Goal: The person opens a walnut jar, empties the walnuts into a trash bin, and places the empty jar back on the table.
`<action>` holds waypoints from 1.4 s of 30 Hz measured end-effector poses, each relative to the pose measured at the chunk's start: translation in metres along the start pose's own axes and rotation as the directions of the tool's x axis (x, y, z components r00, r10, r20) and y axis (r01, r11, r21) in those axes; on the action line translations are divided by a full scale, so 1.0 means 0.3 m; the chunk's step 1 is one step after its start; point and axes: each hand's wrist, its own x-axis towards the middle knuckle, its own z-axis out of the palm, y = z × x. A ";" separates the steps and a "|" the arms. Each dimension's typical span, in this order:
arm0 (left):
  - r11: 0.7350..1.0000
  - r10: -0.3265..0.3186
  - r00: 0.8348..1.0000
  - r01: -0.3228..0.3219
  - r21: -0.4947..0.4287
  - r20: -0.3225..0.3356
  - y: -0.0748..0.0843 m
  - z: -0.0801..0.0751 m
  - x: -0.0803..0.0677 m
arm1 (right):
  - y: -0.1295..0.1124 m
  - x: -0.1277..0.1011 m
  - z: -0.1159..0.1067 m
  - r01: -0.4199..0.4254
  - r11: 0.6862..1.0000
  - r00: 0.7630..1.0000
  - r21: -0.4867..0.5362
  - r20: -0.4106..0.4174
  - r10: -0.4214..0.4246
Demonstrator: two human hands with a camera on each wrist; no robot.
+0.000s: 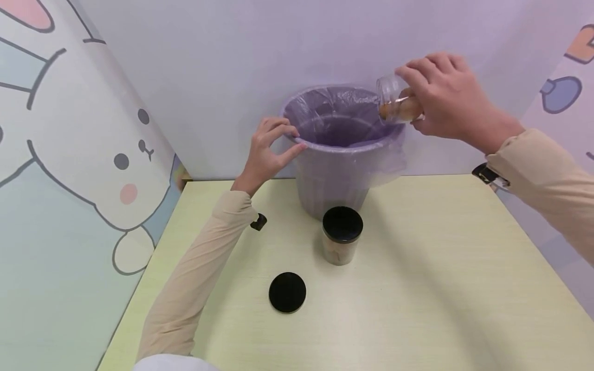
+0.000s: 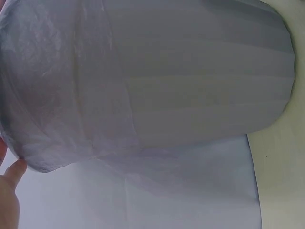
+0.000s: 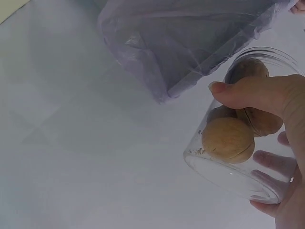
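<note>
A purple bin (image 1: 331, 175) lined with a clear plastic bag stands at the back of the pale yellow table (image 1: 441, 288). My right hand (image 1: 443, 95) grips an open clear jar (image 1: 394, 100) tilted on its side over the bin's right rim; walnuts (image 3: 228, 139) lie inside the jar (image 3: 248, 138). My left hand (image 1: 269, 149) pinches the bin's left rim with thumb and fingers. In the left wrist view the bin wall (image 2: 190, 81) fills the frame, with a fingertip (image 2: 16, 169) at its edge.
A second jar with a black lid (image 1: 342, 234) stands in front of the bin. A loose black lid (image 1: 287, 292) lies flat nearer me. A cartoon rabbit panel (image 1: 83, 154) walls the left side; a plain wall stands behind.
</note>
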 end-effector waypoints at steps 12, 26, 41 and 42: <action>1.000 -0.021 1.000 0.021 -0.013 0.014 0.010 -0.003 -0.003 | -0.010 0.011 0.000 0.011 1.000 1.000 -0.015 0.019 -0.011; 1.000 0.019 1.000 -0.019 -0.014 0.005 0.004 -0.005 -0.003 | -0.010 0.024 -0.001 -0.014 1.000 1.000 0.023 0.015 0.014; 1.000 0.027 1.000 -0.027 -0.012 -0.003 0.004 -0.001 -0.003 | -0.031 0.054 -0.004 0.092 0.988 0.994 -0.121 0.065 -0.084; 0.999 0.032 0.999 -0.032 -0.010 -0.003 0.004 -0.001 -0.004 | -0.031 0.056 -0.003 0.098 0.987 0.994 -0.125 0.068 -0.090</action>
